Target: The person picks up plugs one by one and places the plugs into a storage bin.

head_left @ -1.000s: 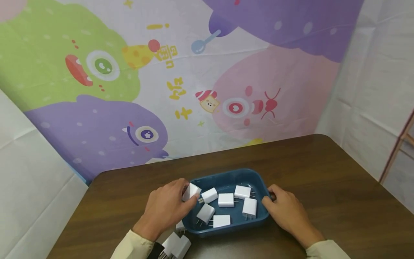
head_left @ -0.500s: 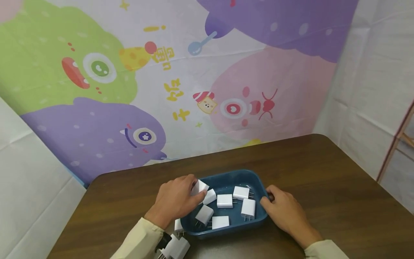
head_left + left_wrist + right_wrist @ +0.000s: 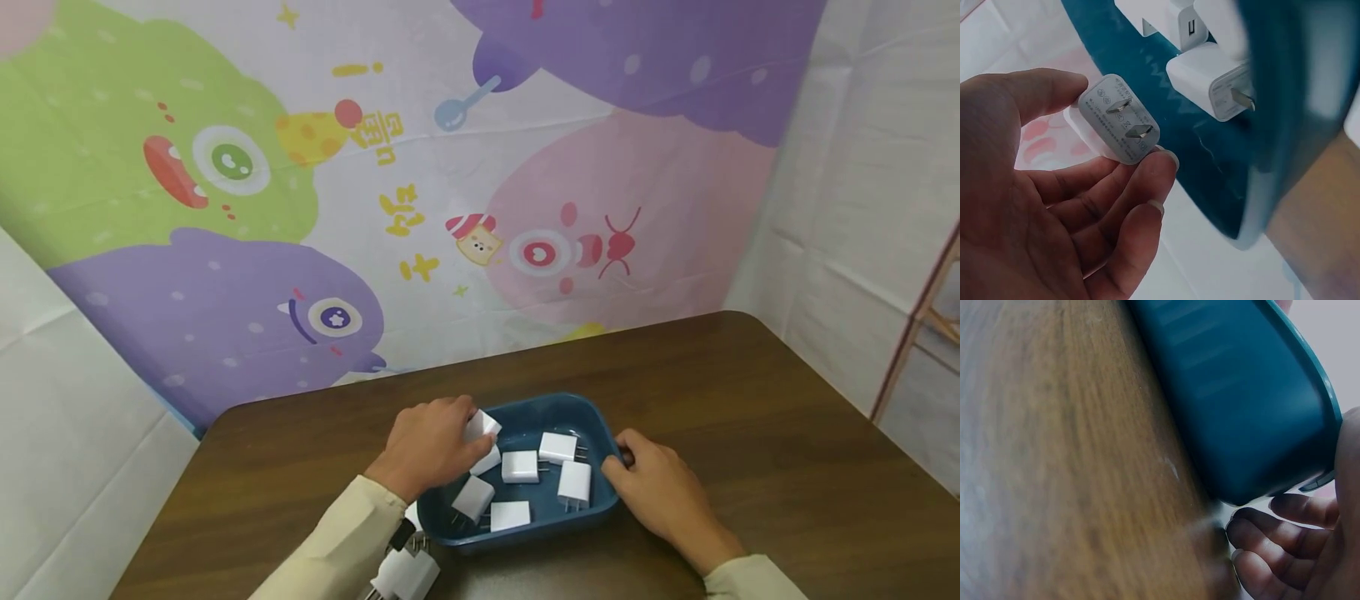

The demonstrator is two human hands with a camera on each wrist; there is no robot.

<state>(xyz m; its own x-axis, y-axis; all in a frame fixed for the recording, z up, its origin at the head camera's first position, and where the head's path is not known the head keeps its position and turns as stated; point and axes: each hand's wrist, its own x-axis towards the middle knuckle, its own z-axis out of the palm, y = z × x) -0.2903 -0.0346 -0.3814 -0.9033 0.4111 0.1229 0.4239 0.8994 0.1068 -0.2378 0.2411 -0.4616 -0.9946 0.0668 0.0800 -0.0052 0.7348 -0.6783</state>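
Charger point(image 3: 482, 423) – white, two-pronged – pinched between thumb and fingers of the left hand point(image 3: 431, 447), at the left end of a blue tray point(image 3: 543, 497) holding more chargers point(image 3: 521, 467). Right hand point(image 3: 662, 483) grips the tray's right end.

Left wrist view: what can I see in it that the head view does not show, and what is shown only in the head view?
Only the left wrist view: the prongs and printed face of the held plug, and the port of a plug in the tray.

Only the head view: the right hand gripping the tray's right end, and both sleeves.

Both: the left hand pinching the held plug, the tray, and other plugs inside it.
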